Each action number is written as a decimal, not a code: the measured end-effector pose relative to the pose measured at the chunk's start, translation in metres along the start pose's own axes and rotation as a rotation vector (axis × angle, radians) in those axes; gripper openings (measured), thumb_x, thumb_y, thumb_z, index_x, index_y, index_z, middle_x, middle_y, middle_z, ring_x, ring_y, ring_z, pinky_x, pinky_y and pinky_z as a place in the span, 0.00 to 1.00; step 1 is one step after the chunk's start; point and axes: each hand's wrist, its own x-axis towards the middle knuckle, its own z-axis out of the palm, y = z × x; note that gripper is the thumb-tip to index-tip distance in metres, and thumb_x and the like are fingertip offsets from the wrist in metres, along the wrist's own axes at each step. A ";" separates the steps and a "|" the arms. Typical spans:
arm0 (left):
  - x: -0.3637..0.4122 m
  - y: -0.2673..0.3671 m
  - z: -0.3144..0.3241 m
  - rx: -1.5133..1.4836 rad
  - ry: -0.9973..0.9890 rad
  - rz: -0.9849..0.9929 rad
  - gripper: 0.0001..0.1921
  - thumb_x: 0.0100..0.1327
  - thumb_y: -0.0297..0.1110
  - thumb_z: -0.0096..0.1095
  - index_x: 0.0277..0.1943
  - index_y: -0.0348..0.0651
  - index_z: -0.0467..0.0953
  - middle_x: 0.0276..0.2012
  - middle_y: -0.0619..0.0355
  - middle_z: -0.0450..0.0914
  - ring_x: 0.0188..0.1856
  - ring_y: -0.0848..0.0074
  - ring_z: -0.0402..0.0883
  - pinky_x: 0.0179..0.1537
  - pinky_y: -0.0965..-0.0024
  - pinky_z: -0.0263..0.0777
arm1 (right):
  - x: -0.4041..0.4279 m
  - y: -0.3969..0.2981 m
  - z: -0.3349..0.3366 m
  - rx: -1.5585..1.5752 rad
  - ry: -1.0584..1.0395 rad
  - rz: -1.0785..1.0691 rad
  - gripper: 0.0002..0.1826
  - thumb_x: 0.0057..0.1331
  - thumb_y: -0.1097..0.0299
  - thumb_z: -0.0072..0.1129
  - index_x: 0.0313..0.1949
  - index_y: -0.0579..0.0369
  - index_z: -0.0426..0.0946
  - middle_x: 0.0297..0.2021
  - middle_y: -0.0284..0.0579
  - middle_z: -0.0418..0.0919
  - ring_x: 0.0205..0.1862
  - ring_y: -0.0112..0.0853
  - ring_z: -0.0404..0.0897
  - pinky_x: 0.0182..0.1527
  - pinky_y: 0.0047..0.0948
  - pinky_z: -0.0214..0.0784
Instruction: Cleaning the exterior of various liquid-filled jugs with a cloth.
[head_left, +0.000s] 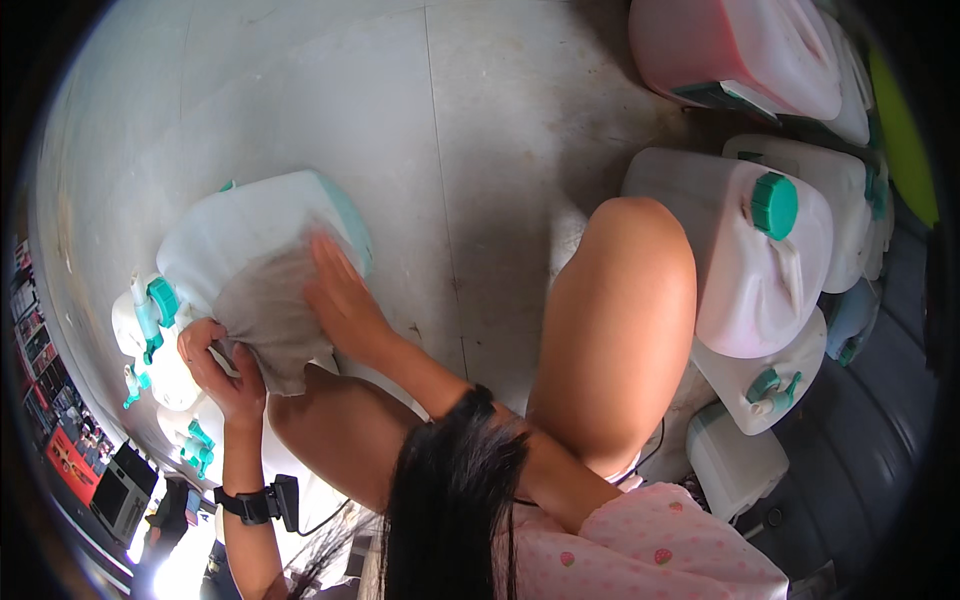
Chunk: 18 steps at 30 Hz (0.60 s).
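Observation:
A pale plastic jerrycan (232, 221) lies before me on its side, with a green tint at its far right end. A grey-brown cloth (266, 304) is spread over its near side. My left hand (225, 371) pinches a gathered corner of this cloth between thumb and fingers, beside a green tap (154, 315). Flat on the cloth's right part rests my right hand (345, 300), its fingers extended and blurred at the tips. Whether the left fingers also touch the jerrycan is hidden.
Several jerrycans stand at the right, among them a white one with a green cap (772, 206) and one with red contents (735, 52). More tapped containers (172, 375) are at the left. My knees flank the grey floor (375, 112). A laptop (124, 491) sits far left.

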 end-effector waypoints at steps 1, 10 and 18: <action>0.000 0.000 0.001 -0.007 0.003 -0.004 0.12 0.60 0.33 0.56 0.43 0.36 0.69 0.38 0.48 0.72 0.42 0.57 0.69 0.50 0.57 0.60 | -0.012 -0.003 -0.008 0.053 -0.012 0.057 0.32 0.75 0.60 0.42 0.70 0.72 0.53 0.71 0.68 0.52 0.74 0.56 0.51 0.73 0.46 0.43; 0.001 0.002 0.009 -0.018 0.031 -0.014 0.14 0.59 0.34 0.57 0.44 0.36 0.69 0.39 0.48 0.72 0.43 0.55 0.69 0.51 0.56 0.60 | 0.054 -0.044 -0.015 0.087 -0.087 -0.090 0.36 0.74 0.51 0.44 0.69 0.70 0.57 0.70 0.66 0.56 0.74 0.53 0.53 0.73 0.45 0.42; -0.001 -0.004 -0.007 0.045 0.006 -0.028 0.14 0.59 0.34 0.58 0.44 0.35 0.70 0.39 0.48 0.72 0.43 0.55 0.69 0.51 0.56 0.60 | 0.019 -0.054 -0.024 -0.015 -0.161 -0.027 0.34 0.71 0.52 0.50 0.67 0.66 0.61 0.69 0.60 0.61 0.72 0.50 0.57 0.73 0.42 0.46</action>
